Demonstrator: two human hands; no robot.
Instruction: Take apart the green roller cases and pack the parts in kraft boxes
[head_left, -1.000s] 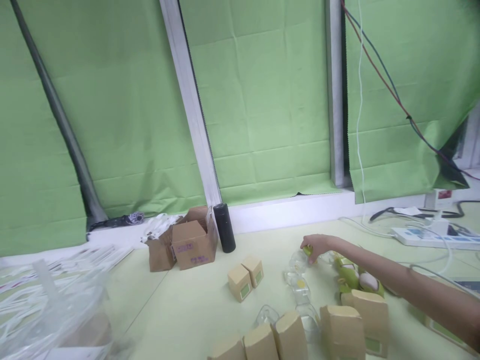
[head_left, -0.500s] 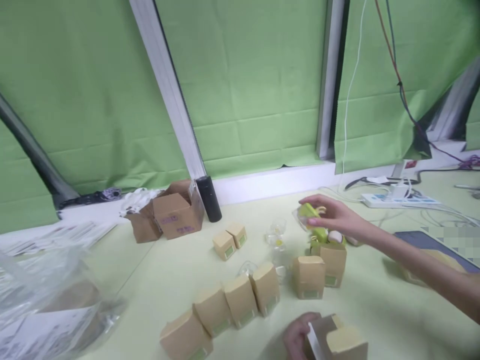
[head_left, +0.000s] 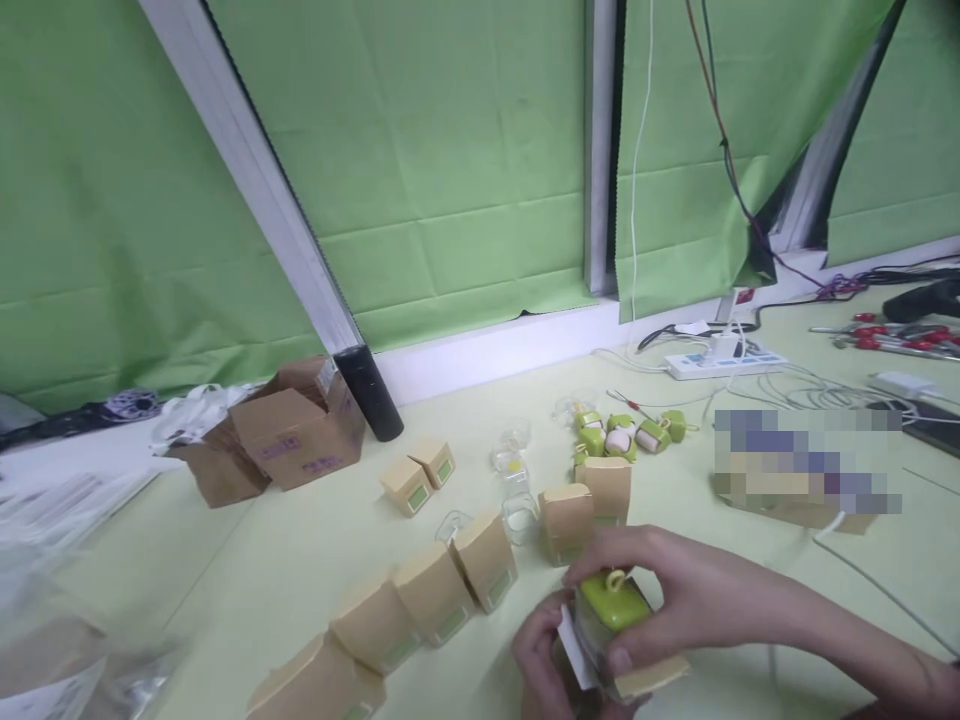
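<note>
My right hand (head_left: 679,595) is closed round a small green toy with a loop on top (head_left: 613,602), which sits in the mouth of a small tan carton (head_left: 651,677). My left hand (head_left: 538,665) grips that carton from the left side, its fingers curled. Just beyond my hands a row of closed tan cartons (head_left: 431,596) runs across the pale table (head_left: 285,560). More green toys (head_left: 626,435) lie in a heap farther back, with clear plastic cups (head_left: 512,465) beside them.
An open brown shipping box (head_left: 289,435) and a black cylinder (head_left: 370,392) stand at the back left. A white power strip (head_left: 724,363) with cables lies at the back right, tools beyond it. Clear plastic bags (head_left: 52,640) fill the left edge. Green cloth hangs behind.
My right hand has carried the green toy from the heap back to the carton held by my left hand. The view has swung right and down.
</note>
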